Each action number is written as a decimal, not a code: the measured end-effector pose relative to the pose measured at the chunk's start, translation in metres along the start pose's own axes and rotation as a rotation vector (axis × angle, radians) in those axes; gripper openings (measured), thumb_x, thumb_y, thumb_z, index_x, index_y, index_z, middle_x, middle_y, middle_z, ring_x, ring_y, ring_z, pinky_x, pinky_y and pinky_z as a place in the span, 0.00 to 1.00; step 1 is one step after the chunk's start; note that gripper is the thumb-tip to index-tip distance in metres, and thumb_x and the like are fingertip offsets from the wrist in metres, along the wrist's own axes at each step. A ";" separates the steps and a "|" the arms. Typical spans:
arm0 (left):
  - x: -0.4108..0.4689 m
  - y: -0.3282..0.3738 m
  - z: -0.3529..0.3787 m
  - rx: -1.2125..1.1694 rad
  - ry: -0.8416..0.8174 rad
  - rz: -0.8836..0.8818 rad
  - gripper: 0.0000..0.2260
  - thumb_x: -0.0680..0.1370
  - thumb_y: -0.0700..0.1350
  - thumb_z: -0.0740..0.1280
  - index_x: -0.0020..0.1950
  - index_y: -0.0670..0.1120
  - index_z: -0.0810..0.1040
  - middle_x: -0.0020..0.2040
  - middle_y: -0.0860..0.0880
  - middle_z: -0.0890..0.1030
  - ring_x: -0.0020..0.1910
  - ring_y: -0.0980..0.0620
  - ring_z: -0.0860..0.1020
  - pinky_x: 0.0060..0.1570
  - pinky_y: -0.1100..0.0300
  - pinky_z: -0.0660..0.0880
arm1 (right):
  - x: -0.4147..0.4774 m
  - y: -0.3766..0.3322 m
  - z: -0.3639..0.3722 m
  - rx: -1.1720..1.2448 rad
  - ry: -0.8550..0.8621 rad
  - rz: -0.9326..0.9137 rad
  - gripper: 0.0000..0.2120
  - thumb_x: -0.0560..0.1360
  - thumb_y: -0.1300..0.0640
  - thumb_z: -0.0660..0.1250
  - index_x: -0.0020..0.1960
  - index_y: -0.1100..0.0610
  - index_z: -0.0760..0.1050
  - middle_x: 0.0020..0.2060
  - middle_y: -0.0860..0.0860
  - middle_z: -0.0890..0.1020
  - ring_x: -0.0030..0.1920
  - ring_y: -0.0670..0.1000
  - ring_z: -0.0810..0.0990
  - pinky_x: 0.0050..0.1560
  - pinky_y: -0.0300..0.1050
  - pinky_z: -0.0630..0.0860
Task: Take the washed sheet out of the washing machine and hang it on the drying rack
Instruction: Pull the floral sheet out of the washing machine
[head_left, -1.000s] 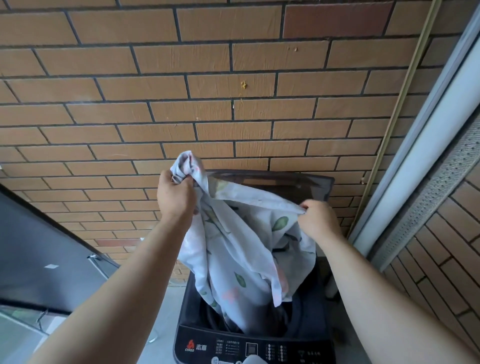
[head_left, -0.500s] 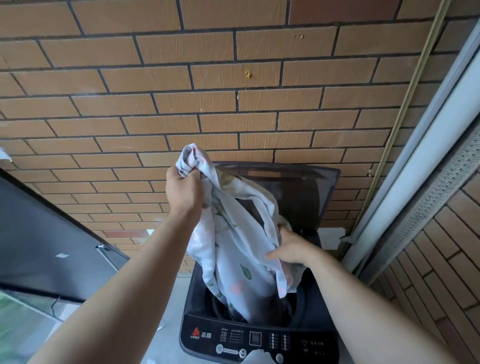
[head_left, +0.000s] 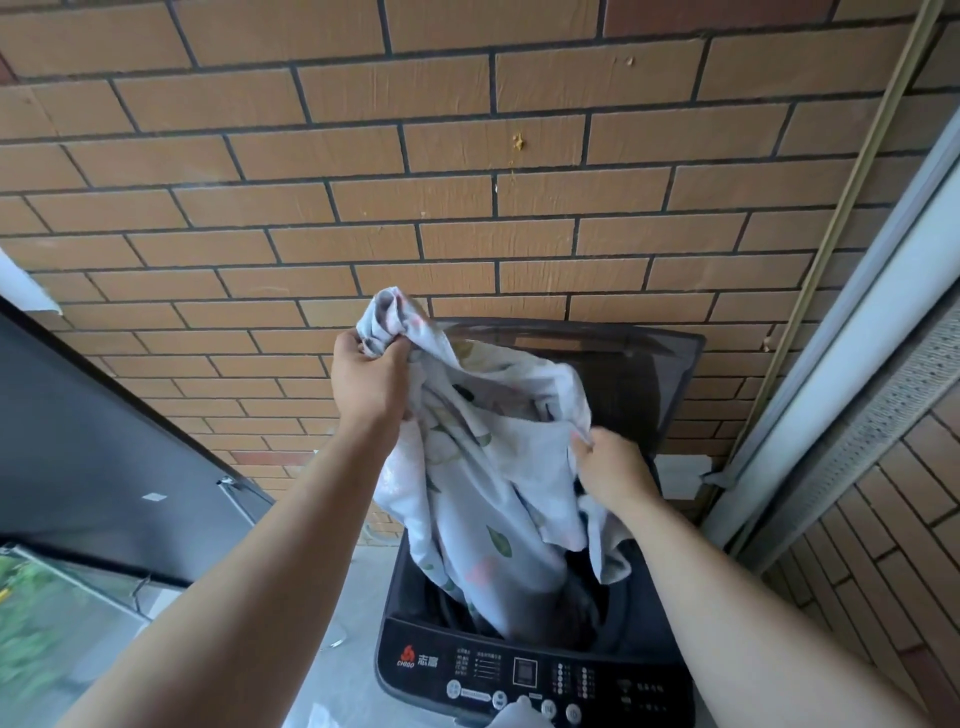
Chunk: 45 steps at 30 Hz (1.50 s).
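sheet (head_left: 483, 499) lower end lost in dark drum (head_left: 584, 569) | washing machine (head_left: 649, 618) front cut by bottom edge | panel (head_left: 524, 673) text unreadable

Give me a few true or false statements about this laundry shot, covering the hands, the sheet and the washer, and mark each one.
1. The left hand grips a bunched end of the sheet above the washing machine. True.
2. The sheet is completely out of the washing machine. False: its lower part hangs down inside the machine.
3. The lid is shut. False: it stands raised, in front of the brick wall.
4. The right hand holds the sheet lower down than the left hand does. True.
5. The sheet is plain dark red. False: it is pale with a leaf print.
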<state>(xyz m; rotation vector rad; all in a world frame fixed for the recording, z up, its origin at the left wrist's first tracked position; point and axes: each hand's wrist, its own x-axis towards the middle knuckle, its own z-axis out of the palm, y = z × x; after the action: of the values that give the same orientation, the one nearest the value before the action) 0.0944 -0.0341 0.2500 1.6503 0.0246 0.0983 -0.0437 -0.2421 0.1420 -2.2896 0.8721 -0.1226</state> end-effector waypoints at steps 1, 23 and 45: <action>0.000 0.000 0.000 0.021 0.003 0.015 0.09 0.72 0.45 0.69 0.50 0.45 0.74 0.45 0.46 0.81 0.40 0.50 0.79 0.42 0.52 0.80 | 0.001 -0.013 -0.014 -0.003 0.067 -0.052 0.17 0.82 0.47 0.55 0.42 0.56 0.73 0.38 0.53 0.80 0.42 0.57 0.80 0.42 0.51 0.77; -0.033 -0.003 0.015 0.293 -0.550 0.208 0.06 0.73 0.45 0.69 0.46 0.57 0.80 0.34 0.60 0.81 0.31 0.59 0.77 0.27 0.65 0.71 | -0.031 -0.132 -0.083 0.811 -0.487 -0.318 0.11 0.77 0.55 0.70 0.57 0.58 0.82 0.51 0.57 0.85 0.51 0.51 0.82 0.63 0.52 0.76; -0.015 0.002 0.017 0.068 -0.178 0.022 0.13 0.70 0.54 0.71 0.35 0.48 0.73 0.30 0.51 0.73 0.29 0.52 0.70 0.26 0.61 0.66 | -0.024 -0.086 -0.040 0.242 0.026 -0.214 0.09 0.78 0.54 0.60 0.39 0.54 0.72 0.35 0.52 0.79 0.36 0.53 0.79 0.35 0.46 0.73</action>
<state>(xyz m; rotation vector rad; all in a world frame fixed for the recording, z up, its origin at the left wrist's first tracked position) 0.0811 -0.0525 0.2502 1.7226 -0.1265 -0.0334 -0.0265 -0.2023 0.2302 -2.1503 0.5868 -0.3344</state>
